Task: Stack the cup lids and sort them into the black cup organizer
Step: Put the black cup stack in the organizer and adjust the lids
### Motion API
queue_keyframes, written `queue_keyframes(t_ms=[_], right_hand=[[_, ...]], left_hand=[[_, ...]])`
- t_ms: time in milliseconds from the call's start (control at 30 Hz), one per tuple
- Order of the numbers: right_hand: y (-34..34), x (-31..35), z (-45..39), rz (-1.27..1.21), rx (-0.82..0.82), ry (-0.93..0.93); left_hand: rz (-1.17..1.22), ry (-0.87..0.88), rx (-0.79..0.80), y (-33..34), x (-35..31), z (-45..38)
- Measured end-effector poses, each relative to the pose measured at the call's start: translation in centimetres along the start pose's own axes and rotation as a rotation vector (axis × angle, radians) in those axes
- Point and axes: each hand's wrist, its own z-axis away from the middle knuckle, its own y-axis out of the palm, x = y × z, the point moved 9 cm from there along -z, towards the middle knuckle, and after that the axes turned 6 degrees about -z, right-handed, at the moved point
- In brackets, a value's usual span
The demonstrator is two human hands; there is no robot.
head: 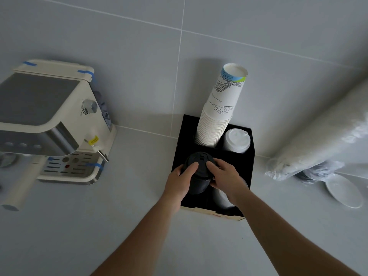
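A black cup organizer stands on the grey counter against the tiled wall. In its front left compartment sits a tall stack of black lids. My left hand grips the stack's left side and my right hand grips its right side, thumbs resting on the top lid. A tall stack of white paper cups fills the back left compartment. A stack of white lids sits in the back right one. Something pale shows in the front right compartment, mostly hidden under my right wrist.
A cream and steel espresso machine with blue tape stands at the left. A long plastic-wrapped sleeve leans at the right, with dark lids under it and a loose white lid on the counter.
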Motion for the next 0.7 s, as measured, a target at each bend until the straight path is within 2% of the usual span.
queue_keyframes(t_ms=[167, 333, 500, 633, 700], right_hand=[[-0.3, 0.4, 0.4, -0.049, -0.008, 0.035], [-1.1, 0.9, 0.6, 0.001, -0.019, -0.006], [-5.2, 1.2, 1.5, 0.165, -0.131, -0.053], [-9.3, 0.9, 2.8, 0.182, -0.213, -0.061], [-11.0, 0.4, 3.3, 0.225, -0.245, -0.064]], left_hand=[[-0.053, 0.025, -0.049, -0.3, -0.2, 0.2], [-0.110, 0.083, -0.058, -0.8, -1.0, 0.9], [-0.122, 0.102, -0.138, -2.5, -1.0, 3.4], [-0.095, 0.139, -0.227, -3.3, 0.2, 6.1], [-0.122, 0.147, -0.209, -2.5, 1.3, 6.7]])
